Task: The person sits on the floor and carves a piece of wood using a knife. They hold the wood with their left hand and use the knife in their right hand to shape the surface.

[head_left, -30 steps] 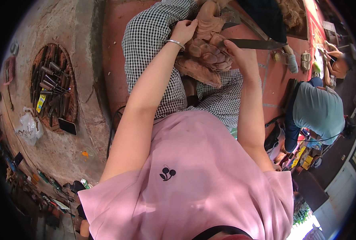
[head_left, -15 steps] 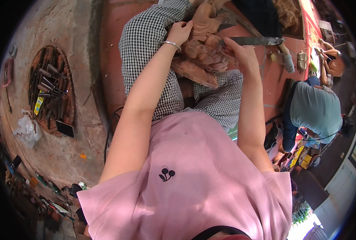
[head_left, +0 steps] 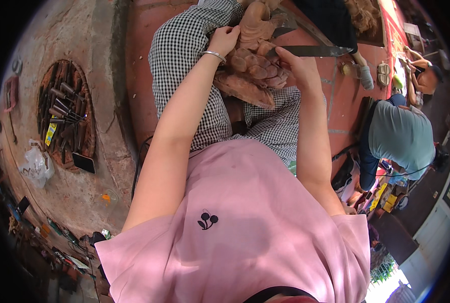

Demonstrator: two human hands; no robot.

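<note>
A reddish-brown wood carving with rounded, overlapping forms lies across my lap, over black-and-white checked trousers. My left hand, with a bracelet at the wrist, grips the carving's left side, its fingertips against the wood. My right hand is closed at the carving's right side on a long, dark, flat strip. The strip's left end reaches the wood and the rest sticks out to the right. Whether it is a blade, a file or an abrasive strip, I cannot tell.
On the ledge at left, a round basket holds several wooden-handled carving tools. A phone and a clear plastic bag lie by it. A person in a grey-green shirt bends over at right. Another carving stands at the far right.
The dark strip has slid left, its near end now over the carving. My right hand has shifted slightly left with it. My left hand stays on the carving's left side.
</note>
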